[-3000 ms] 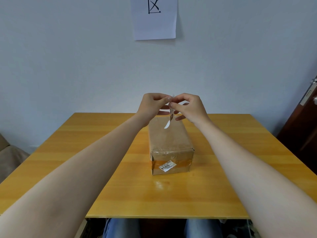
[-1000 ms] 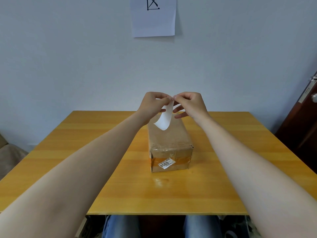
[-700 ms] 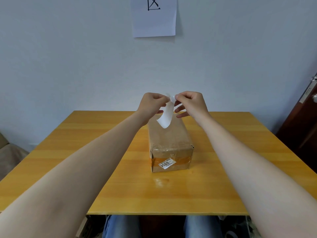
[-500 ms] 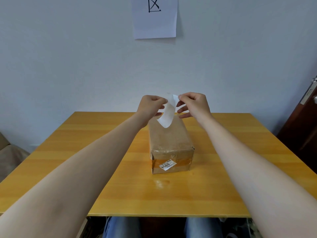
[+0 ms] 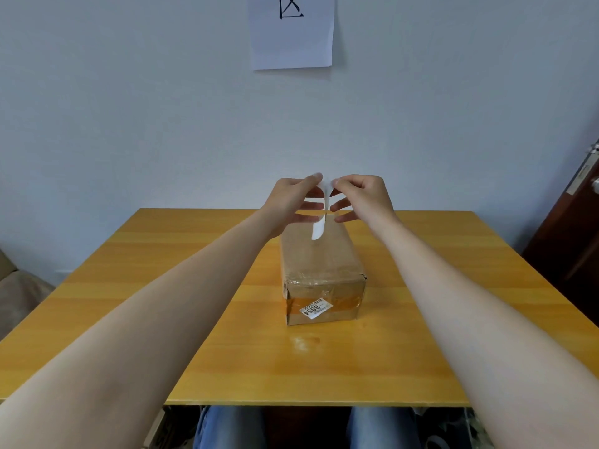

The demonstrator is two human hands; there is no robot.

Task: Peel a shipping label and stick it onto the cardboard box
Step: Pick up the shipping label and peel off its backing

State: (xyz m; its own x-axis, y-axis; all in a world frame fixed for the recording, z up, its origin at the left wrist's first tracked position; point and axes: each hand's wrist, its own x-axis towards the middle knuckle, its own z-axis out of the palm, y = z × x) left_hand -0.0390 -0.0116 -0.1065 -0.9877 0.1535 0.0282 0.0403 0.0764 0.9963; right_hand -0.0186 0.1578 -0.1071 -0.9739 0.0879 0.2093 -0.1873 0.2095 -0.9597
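Observation:
A taped brown cardboard box [image 5: 319, 264] lies lengthwise in the middle of the wooden table [image 5: 168, 286]; a small printed sticker [image 5: 316, 308] is on its near end face. Above the box's far end, my left hand [image 5: 293, 199] and my right hand [image 5: 361, 197] pinch the top of a white shipping label [image 5: 321, 218] between thumbs and forefingers. The label hangs down, curled and seen almost edge-on, its lower tip just over the box top. The other fingers of both hands are spread. Whether the label and its backing are apart I cannot tell.
A white paper sheet [image 5: 291, 30] with a black mark is stuck on the wall behind the table. A dark wooden door [image 5: 573, 241] stands at the right. My legs in jeans [image 5: 227, 429] show under the table's near edge.
The hanging label has turned from broad and face-on to narrow and nearly edge-on. Both hands stay above the box's far end, fingertips close together again after parting slightly.

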